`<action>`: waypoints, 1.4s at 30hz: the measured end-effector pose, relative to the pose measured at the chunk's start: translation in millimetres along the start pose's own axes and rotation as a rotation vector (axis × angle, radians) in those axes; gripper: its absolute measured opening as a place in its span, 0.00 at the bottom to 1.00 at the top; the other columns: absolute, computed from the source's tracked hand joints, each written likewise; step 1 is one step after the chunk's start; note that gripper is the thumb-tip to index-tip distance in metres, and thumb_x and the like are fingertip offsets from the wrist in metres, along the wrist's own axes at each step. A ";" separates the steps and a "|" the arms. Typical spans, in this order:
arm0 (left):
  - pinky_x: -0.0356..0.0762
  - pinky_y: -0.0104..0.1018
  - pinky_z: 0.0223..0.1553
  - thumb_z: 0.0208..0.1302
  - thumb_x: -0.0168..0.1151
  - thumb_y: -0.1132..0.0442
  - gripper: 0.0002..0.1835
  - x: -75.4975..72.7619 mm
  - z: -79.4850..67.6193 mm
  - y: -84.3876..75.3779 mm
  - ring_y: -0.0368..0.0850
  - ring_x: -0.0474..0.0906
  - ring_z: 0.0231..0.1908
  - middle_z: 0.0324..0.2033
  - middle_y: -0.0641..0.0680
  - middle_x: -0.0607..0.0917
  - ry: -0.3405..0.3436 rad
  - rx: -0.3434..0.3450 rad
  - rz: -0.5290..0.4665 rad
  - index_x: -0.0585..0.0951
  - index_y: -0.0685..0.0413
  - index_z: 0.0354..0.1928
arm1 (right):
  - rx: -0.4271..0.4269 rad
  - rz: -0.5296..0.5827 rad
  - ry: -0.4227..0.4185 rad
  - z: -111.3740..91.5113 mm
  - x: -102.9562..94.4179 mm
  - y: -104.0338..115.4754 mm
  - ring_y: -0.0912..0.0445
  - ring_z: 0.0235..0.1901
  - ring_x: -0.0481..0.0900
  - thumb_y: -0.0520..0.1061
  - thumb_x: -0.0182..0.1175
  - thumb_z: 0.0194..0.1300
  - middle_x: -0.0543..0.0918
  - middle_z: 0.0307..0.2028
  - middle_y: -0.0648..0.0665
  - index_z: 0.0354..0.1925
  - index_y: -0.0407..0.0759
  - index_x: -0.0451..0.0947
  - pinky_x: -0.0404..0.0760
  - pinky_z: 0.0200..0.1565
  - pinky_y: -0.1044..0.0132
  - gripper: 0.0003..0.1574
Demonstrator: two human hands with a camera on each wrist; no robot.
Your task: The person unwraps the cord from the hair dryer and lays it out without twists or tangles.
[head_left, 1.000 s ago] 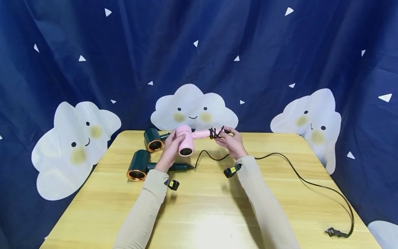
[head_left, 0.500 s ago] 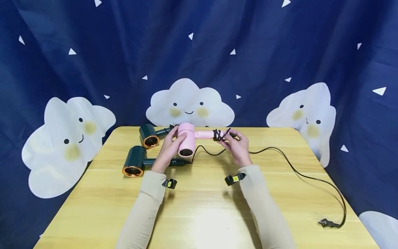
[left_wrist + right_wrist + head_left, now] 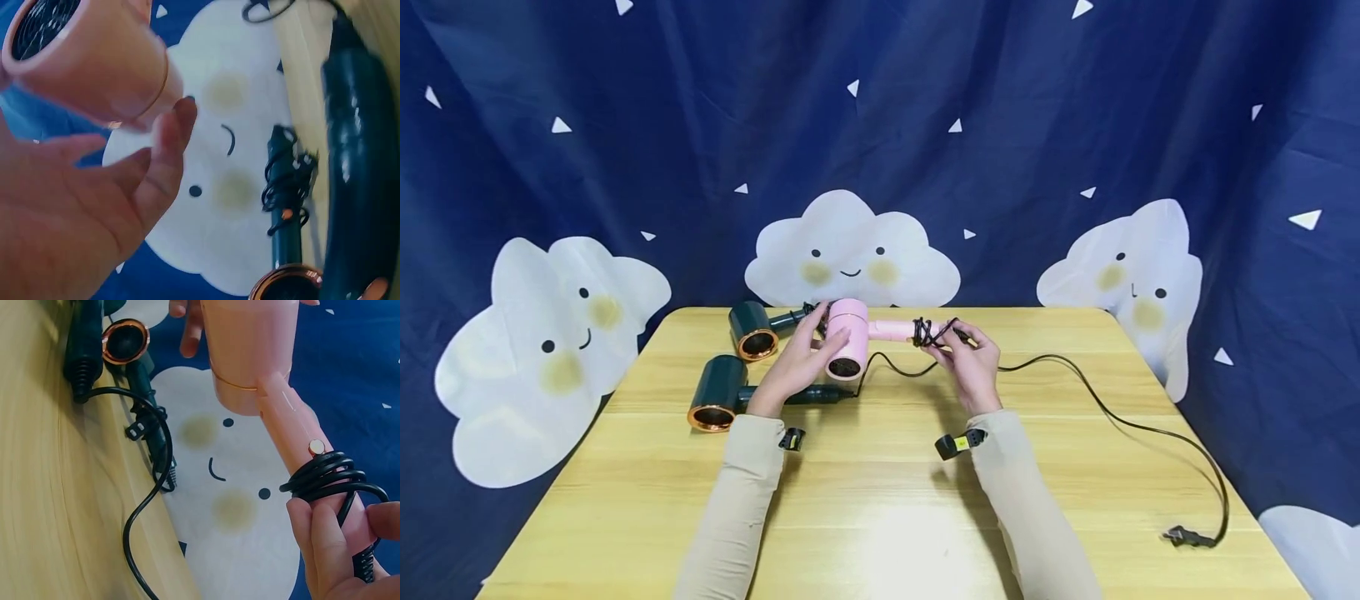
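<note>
A pink hair dryer (image 3: 847,337) is held above the table, its black cord (image 3: 325,475) wound around the handle. My right hand (image 3: 973,367) grips the handle's lower end, thumb on one side and fingers on the other. Beside the dryer's barrel is my left hand (image 3: 797,362), its fingers spread and loosely bent. In the left wrist view a gap shows between most of those fingers and the barrel (image 3: 100,62); whether the thumb touches is partly cut off. Two dark green hair dryers lie at the left, a nearer one (image 3: 718,387) and a farther one (image 3: 750,325).
The nearer green dryer's black cord (image 3: 1105,408) runs unwound across the wooden table (image 3: 865,467) to a plug (image 3: 1189,537) at the right front. The farther green dryer's cord (image 3: 281,169) is wound about its handle. A blue cloud-print curtain (image 3: 880,125) stands behind.
My left hand has loosened from the pink dryer's barrel and moved slightly left. My right hand keeps its grip on the handle. The head view has shifted a little.
</note>
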State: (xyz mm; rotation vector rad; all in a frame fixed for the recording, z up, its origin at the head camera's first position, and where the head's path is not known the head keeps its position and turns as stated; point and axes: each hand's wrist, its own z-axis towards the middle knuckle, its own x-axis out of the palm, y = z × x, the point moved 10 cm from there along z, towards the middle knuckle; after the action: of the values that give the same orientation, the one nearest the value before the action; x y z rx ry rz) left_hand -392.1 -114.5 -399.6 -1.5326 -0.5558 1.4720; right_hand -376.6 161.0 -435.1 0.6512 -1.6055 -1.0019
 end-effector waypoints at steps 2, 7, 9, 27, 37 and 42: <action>0.74 0.58 0.65 0.74 0.55 0.37 0.47 1.8 -2.1 -2.1 0.61 0.72 0.66 0.82 0.57 0.49 0.045 0.038 0.054 0.46 0.42 0.84 | 0.004 0.000 -0.011 0.8 -2.1 -3.3 0.55 0.28 0.90 0.30 0.62 0.68 0.82 0.41 0.38 0.53 0.28 0.75 0.88 0.44 0.62 0.16; 0.75 0.61 0.64 0.66 0.66 0.37 0.52 5.9 -6.0 -10.6 0.64 0.67 0.73 0.84 0.52 0.41 0.128 0.123 0.227 0.48 0.35 0.84 | 0.013 -0.017 -0.014 0.8 -3.2 -9.1 0.54 0.27 0.91 0.30 0.62 0.69 0.81 0.44 0.38 0.50 0.32 0.75 0.88 0.46 0.62 0.13; 0.78 0.60 0.62 0.61 0.69 0.34 0.54 6.0 -5.2 -12.7 0.65 0.67 0.73 0.84 0.50 0.41 0.137 0.143 0.293 0.51 0.31 0.83 | 0.010 -0.026 -0.002 0.6 -0.5 -9.8 0.54 0.29 0.91 0.31 0.61 0.69 0.79 0.47 0.35 0.52 0.31 0.75 0.88 0.46 0.62 0.14; 0.80 0.56 0.57 0.46 0.81 0.34 0.62 1.3 -4.3 -2.7 0.65 0.70 0.69 0.84 0.52 0.38 0.227 0.142 0.330 0.55 0.30 0.82 | 0.026 -0.026 0.042 -1.6 13.2 -20.7 0.51 0.29 0.92 0.29 0.62 0.68 0.83 0.38 0.38 0.53 0.26 0.74 0.89 0.44 0.59 0.16; 0.81 0.51 0.54 0.43 0.82 0.32 0.65 -4.3 -3.6 -2.9 0.58 0.75 0.60 0.79 0.54 0.53 0.201 0.171 0.359 0.55 0.31 0.82 | 0.040 -0.036 0.062 -4.5 18.0 -21.2 0.51 0.30 0.92 0.29 0.61 0.69 0.82 0.40 0.39 0.52 0.29 0.75 0.89 0.45 0.59 0.14; 0.81 0.49 0.49 0.42 0.81 0.31 0.62 -7.3 -4.1 -2.5 0.58 0.74 0.59 0.78 0.55 0.53 0.194 0.175 0.371 0.60 0.29 0.80 | 0.056 -0.020 0.078 -5.9 20.9 -22.6 0.51 0.30 0.92 0.29 0.62 0.69 0.84 0.39 0.41 0.49 0.31 0.76 0.89 0.45 0.60 0.11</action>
State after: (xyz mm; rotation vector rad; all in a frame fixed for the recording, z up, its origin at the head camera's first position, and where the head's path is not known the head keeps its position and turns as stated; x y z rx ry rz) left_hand -388.9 -120.5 -394.1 -1.6748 -0.0244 1.5738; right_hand -378.4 131.0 -443.9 0.7369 -1.5658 -0.9373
